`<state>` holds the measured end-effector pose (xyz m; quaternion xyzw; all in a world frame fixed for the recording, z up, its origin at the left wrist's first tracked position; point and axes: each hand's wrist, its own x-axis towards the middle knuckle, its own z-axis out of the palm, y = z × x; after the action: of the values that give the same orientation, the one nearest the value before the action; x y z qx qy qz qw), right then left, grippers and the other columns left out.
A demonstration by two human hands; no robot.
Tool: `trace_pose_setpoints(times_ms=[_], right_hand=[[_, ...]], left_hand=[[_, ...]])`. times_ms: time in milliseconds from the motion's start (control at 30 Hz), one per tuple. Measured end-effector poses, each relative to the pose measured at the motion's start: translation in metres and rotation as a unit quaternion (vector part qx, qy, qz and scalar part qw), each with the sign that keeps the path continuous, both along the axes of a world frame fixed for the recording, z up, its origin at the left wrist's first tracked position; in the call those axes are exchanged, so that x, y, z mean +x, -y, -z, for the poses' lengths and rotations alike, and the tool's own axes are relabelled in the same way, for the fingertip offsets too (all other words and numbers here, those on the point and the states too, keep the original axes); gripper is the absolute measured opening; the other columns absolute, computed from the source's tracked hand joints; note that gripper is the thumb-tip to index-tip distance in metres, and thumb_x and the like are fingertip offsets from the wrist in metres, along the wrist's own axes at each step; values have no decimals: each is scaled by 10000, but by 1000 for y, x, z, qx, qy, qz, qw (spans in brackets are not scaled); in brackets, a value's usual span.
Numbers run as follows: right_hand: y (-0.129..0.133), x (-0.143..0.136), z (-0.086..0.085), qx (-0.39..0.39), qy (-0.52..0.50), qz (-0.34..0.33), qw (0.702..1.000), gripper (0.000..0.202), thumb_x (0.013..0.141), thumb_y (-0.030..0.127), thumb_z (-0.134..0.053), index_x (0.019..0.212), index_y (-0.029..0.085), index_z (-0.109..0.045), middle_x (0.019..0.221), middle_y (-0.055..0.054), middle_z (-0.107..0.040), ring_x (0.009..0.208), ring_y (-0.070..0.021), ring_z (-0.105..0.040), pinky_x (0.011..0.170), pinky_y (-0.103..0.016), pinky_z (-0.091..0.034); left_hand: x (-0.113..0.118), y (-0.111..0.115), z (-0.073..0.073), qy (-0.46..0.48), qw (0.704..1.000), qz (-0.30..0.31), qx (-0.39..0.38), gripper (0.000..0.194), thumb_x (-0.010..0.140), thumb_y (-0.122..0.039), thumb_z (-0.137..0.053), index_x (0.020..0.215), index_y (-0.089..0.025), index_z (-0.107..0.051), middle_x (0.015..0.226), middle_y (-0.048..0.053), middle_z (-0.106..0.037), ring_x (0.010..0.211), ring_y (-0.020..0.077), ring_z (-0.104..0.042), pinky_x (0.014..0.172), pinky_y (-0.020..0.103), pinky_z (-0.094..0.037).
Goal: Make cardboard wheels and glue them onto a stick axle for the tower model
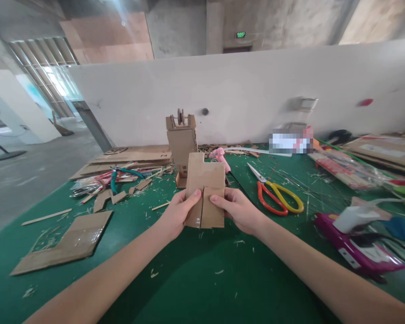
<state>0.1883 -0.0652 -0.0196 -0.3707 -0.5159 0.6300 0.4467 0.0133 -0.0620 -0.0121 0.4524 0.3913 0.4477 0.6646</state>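
Between both hands I hold a piece of cardboard (207,175) above the table, with a notch in its upper right and a dark slit running down its lower half. My left hand (178,211) grips its left edge, thumb on the front face. On the right edge, my right hand (241,209) pinches it the same way. Fingers behind the cardboard are hidden. Just beyond stands a cardboard tower (182,144) with a small wheel-like part (180,117) on top. A pink glue gun (219,155) lies behind my right hand, its tip partly out of clear sight.
Scissors (280,196) with red and yellow handles lie to the right, near a purple power strip (357,247) with plugs. At left are a cut cardboard sheet (70,238), teal-handled pliers (114,180) and scraps. A white wall (243,99) rises behind the green table (189,279).
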Motion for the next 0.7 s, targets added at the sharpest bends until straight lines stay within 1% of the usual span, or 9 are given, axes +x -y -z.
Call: trace_pose_setpoints(times_ms=[100, 200, 333, 433, 567, 633, 700], right_hand=[[0, -3, 2, 9, -1, 19, 1000, 395, 726, 451, -746, 1005, 179, -680, 1014, -83, -707, 946, -235, -645, 761, -360, -533], [-1, -5, 3, 9, 7, 28, 1000, 387, 720, 462, -747, 974, 176, -683, 993, -82, -706, 906, -229, -645, 729, -353, -530], [-1, -3, 2, 0, -20, 0, 1000, 391, 708, 458, -764, 969, 182, -674, 1001, -74, -699, 880, -208, -641, 751, -356, -530], [0, -2, 0, 2, -21, -9, 1000, 397, 710, 457, -767, 978, 179, -674, 993, -72, -700, 882, -204, -642, 740, -339, -528], [2, -1, -2, 10, -6, 1, 1000, 405, 714, 463, -763, 981, 172, -679, 971, -70, -704, 875, -196, -639, 686, -298, -516], [1, 1, -2, 13, -4, -2, 1000, 396, 715, 456, -765, 977, 171, -681, 956, -65, -703, 863, -187, -635, 675, -286, -507], [0, 2, -1, 14, -8, -16, 1000, 384, 721, 447, -765, 973, 170, -681, 950, -63, -701, 858, -185, -632, 681, -291, -503]], left_hand=[[0, 0, -1, -20, 999, -15, 29, 490, 745, -463, -730, 1088, -125, -644, 1098, 144, -701, 955, 266, -666, 791, 357, -544], [-1, 0, -3, -36, 998, -20, 52, 471, 767, -459, -711, 1094, -127, -639, 1096, 139, -701, 955, 262, -663, 799, 360, -541], [-2, 1, -4, -24, 998, 1, 50, 458, 783, -459, -693, 1084, -118, -641, 1046, 137, -714, 907, 257, -673, 771, 361, -547], [-2, 1, -3, -27, 998, -7, 63, 452, 790, -464, -684, 1079, -118, -647, 1043, 134, -714, 924, 256, -667, 785, 354, -540], [-1, 2, -1, -54, 993, -31, 102, 448, 799, -467, -671, 1087, -126, -640, 1064, 131, -708, 954, 266, -657, 784, 359, -535], [-1, 3, -1, -54, 992, -28, 110, 448, 796, -460, -676, 1091, -124, -640, 1068, 129, -708, 964, 266, -655, 797, 362, -532], [-1, 3, -1, -36, 994, -16, 100, 458, 795, -457, -677, 1099, -116, -639, 1059, 131, -710, 944, 261, -661, 805, 369, -532]])
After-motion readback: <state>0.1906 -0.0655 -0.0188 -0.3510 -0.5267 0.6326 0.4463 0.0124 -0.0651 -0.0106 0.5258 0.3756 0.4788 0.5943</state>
